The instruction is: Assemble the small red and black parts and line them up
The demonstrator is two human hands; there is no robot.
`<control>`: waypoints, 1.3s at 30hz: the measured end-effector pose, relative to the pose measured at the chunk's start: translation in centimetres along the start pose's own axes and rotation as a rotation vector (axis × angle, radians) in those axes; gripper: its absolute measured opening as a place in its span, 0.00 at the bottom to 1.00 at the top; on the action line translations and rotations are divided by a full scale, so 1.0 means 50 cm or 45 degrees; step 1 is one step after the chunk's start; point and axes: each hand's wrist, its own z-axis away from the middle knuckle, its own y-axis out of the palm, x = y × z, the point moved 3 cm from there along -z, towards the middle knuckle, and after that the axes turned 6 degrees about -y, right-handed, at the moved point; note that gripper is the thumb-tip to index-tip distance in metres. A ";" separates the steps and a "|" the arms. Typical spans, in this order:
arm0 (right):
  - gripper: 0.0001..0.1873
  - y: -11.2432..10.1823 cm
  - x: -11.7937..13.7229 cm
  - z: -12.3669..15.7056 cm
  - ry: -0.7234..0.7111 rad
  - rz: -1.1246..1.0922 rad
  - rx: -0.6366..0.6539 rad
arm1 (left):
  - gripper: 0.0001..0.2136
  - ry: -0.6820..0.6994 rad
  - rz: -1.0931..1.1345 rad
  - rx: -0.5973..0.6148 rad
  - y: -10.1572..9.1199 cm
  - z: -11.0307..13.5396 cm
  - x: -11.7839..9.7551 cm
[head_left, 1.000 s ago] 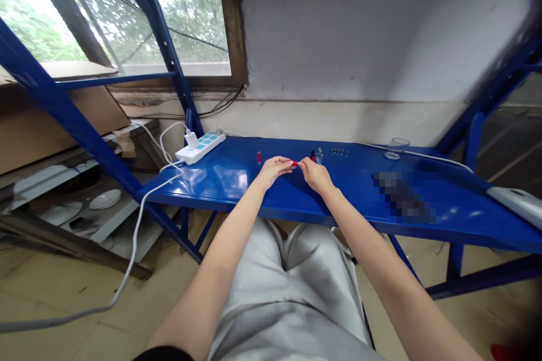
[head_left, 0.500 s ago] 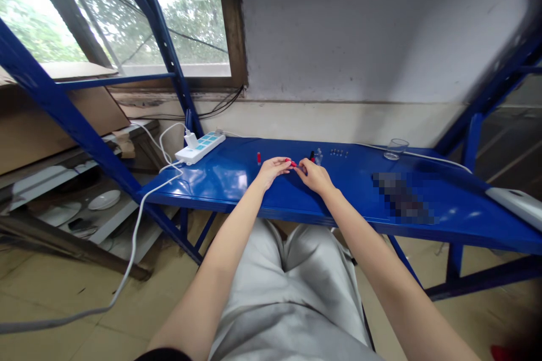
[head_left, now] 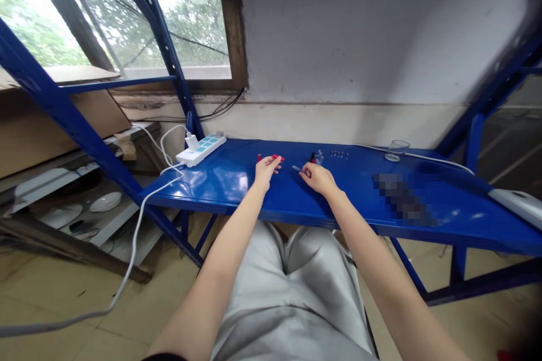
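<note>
Though apart from hands (head_left: 266, 170) (head_left: 317, 177), glass (head_left: 396, 153) near wall (head_left: 305, 119).

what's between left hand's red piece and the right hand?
In the head view, a thin pale piece juts from the right hand toward the red piece; past its tip, only bare blue tabletop.

The blue table (head_left: 271, 203) looks like painted metal, smooth and glossy enough to throw back bright reflections. The red piece (head_left: 276, 157) in the left hand (head_left: 267, 171) looks like plastic; the slim, pale piece (head_left: 297, 168) in the right hand (head_left: 317, 177) is too small to tell glass from plastic. The power strip (head_left: 195, 154) is smooth plastic, the trousers (head_left: 288, 299) matt cloth, the box (head_left: 63, 124) cardboard.
</note>
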 end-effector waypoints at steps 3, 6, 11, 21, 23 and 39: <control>0.05 -0.004 -0.031 0.004 0.105 -0.106 -0.020 | 0.12 0.006 -0.053 0.004 0.000 0.000 0.000; 0.06 -0.006 -0.062 0.008 0.238 -0.169 -0.007 | 0.12 0.047 -0.153 0.026 0.004 0.001 0.000; 0.07 -0.009 -0.090 0.012 0.507 -0.089 0.048 | 0.09 0.330 -0.616 0.026 0.011 0.007 0.003; 0.12 -0.012 -0.090 0.017 0.733 0.057 0.011 | 0.08 0.555 -0.939 0.115 0.037 0.028 0.000; 0.12 -0.013 -0.091 0.017 0.766 0.071 -0.006 | 0.08 0.570 -0.981 0.175 0.051 0.026 0.000; 0.12 -0.007 -0.099 0.016 0.800 0.064 -0.003 | 0.07 0.380 -1.357 0.156 0.187 0.000 0.017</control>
